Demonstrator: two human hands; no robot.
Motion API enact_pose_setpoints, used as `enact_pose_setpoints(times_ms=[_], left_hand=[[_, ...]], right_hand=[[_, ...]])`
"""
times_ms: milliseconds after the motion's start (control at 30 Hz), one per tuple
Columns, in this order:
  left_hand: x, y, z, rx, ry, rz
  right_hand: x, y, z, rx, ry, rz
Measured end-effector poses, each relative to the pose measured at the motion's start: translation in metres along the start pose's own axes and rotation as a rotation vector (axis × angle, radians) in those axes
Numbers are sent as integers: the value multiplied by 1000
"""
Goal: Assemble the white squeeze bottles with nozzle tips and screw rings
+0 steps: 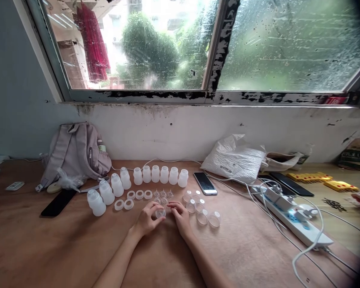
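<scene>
At lower centre, the left hand (148, 218) is holding a clear cap (160, 214) in a part-open grip, small teats (169, 195) are sitting just above, and the right hand (181, 217) is curving beside it, contents unclear.

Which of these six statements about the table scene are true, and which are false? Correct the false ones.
1. The left hand holds a clear cap. True.
2. The backpack stands beside the power strip. False: the backpack is on the left, the power strip on the right.
3. Plugs sit in the power strip. True.
4. The rightmost white bottle lies on its side. False: it stands upright.
5. The white-edged phone lies right of that bottle. True.
6. The right hand touches the window. False: it is beside the left hand.
</scene>
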State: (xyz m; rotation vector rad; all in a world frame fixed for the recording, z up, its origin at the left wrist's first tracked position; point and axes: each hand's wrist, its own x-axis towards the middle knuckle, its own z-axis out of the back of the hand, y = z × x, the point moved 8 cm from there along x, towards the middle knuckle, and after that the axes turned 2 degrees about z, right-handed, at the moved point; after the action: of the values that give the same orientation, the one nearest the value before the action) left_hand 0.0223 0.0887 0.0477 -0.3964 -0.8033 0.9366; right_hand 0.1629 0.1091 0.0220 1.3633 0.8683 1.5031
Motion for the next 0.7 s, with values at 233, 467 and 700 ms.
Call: enact_pose_setpoints(times_ms=[233,467,700], left_hand=[[-5,7,-10,139,97,42],[1,27,-1,-256,-108,279],[9,32,-27,-422,-162,396]], right_hand=[[-2,1,-6,-22,6,-9],[-4,3,-12,-11,64,-18],[-7,8,-17,-45,81,-1]])
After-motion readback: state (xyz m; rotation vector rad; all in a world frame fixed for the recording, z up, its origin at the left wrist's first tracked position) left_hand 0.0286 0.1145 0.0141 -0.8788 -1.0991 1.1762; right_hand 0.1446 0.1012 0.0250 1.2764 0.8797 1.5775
